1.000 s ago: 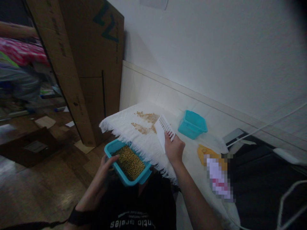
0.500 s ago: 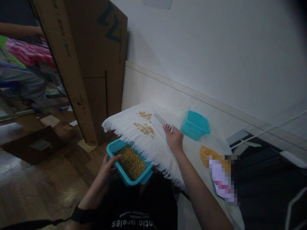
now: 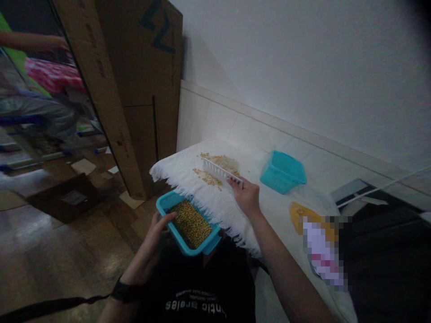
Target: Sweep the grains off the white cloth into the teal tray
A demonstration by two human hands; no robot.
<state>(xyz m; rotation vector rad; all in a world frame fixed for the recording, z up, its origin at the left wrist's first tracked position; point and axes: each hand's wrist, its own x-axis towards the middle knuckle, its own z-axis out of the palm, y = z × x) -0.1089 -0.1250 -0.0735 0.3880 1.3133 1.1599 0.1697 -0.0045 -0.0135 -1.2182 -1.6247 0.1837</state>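
Note:
My left hand (image 3: 158, 229) grips the near-left rim of a turquoise plastic tub (image 3: 183, 246), thumb over the edge. Yellowish and greenish beans (image 3: 193, 224) fill much of the tub, which is held just under the fringed edge of a white cloth (image 3: 178, 168). My right hand (image 3: 247, 195) is closed on one end of a white comb-like plastic strip (image 3: 220, 172), its slotted edge upward. The strip rests on or just over the cloth, between two patches of scattered pale grains, a near patch (image 3: 208, 178) and a far patch (image 3: 229, 162).
A second turquoise tub (image 3: 284, 172) stands on the table by the wall. Right of it lie an orange packet (image 3: 298, 215) and a dark bag-like item (image 3: 380, 251). A tall cardboard box (image 3: 134, 89) rises at left; beyond it a co-worker's arm (image 3: 33, 41) shows.
My right hand has shifted the strip leftward over the cloth and tilted it more upright, exposing the grains behind it. The left hand still holds the tub. The whole view has shifted slightly.

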